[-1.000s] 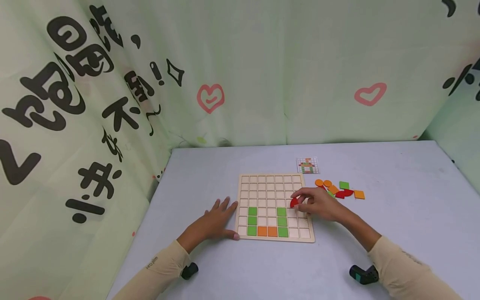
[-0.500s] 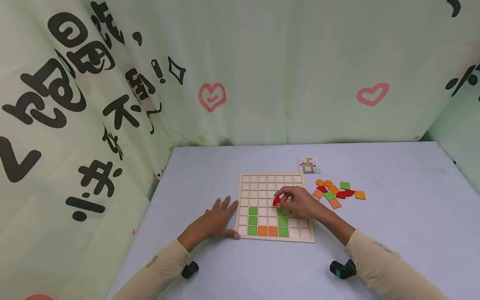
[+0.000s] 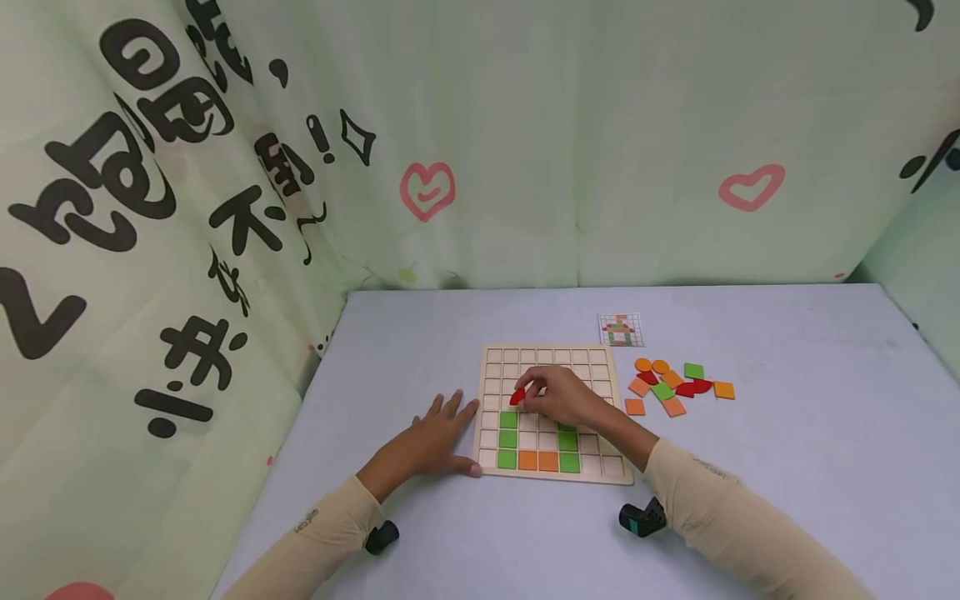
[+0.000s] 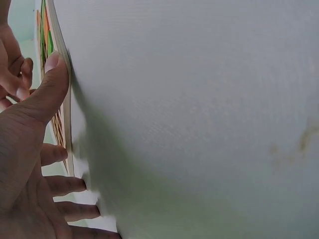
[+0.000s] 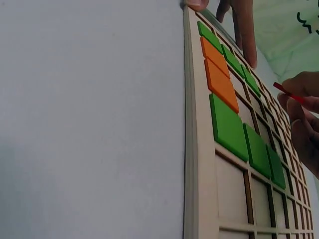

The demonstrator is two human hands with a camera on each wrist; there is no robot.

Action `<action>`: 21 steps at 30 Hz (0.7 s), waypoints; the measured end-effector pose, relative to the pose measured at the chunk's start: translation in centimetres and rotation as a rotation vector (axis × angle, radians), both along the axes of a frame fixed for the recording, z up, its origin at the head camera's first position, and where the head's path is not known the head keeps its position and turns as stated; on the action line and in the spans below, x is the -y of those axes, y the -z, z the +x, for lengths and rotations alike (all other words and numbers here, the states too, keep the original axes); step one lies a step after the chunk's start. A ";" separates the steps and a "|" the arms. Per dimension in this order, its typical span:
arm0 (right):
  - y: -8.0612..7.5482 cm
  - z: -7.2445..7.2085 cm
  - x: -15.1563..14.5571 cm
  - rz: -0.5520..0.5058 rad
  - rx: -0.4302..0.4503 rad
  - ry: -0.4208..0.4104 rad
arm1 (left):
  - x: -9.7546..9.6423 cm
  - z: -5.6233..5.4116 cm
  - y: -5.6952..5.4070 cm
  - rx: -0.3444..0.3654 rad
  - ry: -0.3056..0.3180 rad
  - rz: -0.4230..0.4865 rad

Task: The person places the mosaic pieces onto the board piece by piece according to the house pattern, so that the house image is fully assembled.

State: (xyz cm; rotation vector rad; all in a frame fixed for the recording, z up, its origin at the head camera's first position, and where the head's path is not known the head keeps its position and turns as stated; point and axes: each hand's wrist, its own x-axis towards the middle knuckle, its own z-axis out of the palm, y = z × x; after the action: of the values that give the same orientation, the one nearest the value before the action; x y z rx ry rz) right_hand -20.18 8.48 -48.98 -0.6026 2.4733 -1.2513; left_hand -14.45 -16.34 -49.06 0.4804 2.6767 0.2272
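Note:
A wooden grid board (image 3: 592, 471) lies on the table, with green square tiles (image 3: 507, 439) in two columns and two orange square tiles (image 3: 537, 461) between their lower ends. My right hand (image 3: 558, 394) pinches a red tile (image 3: 517, 397) with a curved edge over the board's middle-left cells, just above the left green column. The right wrist view shows this red tile (image 5: 289, 93) edge-on between thumb and fingers, apart from the grid. At the board's left edge, my left hand (image 3: 431, 437) rests with fingers spread, its thumb (image 4: 52, 82) touching the frame near the lower corner.
Right of the board lies a loose group of orange, red and green tiles (image 3: 663, 391), some square, some round, some curved. Behind them is a small printed pattern card (image 3: 621, 330). A pale curtain (image 3: 570, 167) hangs behind the white-covered table (image 3: 420, 333).
My right hand has carried the red tile leftward across the board, from its right side to above the left green column. My left hand has stayed at the board's edge.

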 end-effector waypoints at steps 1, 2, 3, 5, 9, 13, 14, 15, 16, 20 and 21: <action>0.0 -0.1 0.3 0.000 0.003 -0.001 | 0.0 0.0 0.0 0.001 0.000 -0.002; 0.1 -0.2 0.6 -0.001 0.002 -0.003 | 0.0 0.0 0.0 0.002 0.000 -0.001; 0.1 -0.4 0.9 0.000 0.003 -0.005 | 0.0 -0.1 0.0 0.002 0.001 -0.004; 0.2 -0.6 1.5 0.005 0.010 -0.007 | 0.0 -0.1 0.1 0.002 0.002 -0.005; 0.2 -0.9 2.4 0.033 0.010 -0.013 | 0.0 -0.2 0.2 0.000 0.004 -0.003; 0.3 -0.9 3.2 0.074 0.016 0.001 | 0.0 -0.1 0.1 -0.005 0.009 -0.003; 0.4 -1.0 3.3 0.081 0.016 0.004 | 0.0 -0.1 0.1 -0.005 0.011 -0.003; 0.4 -0.9 3.4 0.090 0.016 0.007 | 0.0 -0.1 0.0 -0.006 0.012 -0.003; 0.5 -0.9 3.6 0.096 0.012 0.010 | 0.0 -0.1 0.0 -0.005 0.013 0.000; 0.7 -0.9 4.0 0.116 -0.023 0.003 | 0.1 -0.1 -0.1 0.004 0.011 0.018; 0.7 -0.9 4.1 0.122 -0.034 0.002 | 0.1 -0.1 -0.1 0.005 0.011 0.023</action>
State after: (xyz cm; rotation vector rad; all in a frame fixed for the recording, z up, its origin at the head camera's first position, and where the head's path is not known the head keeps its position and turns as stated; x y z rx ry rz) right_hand -21.10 4.34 -49.69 -0.5946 2.5559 -1.0891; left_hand -14.58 -16.48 -48.94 0.5002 2.6684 0.2558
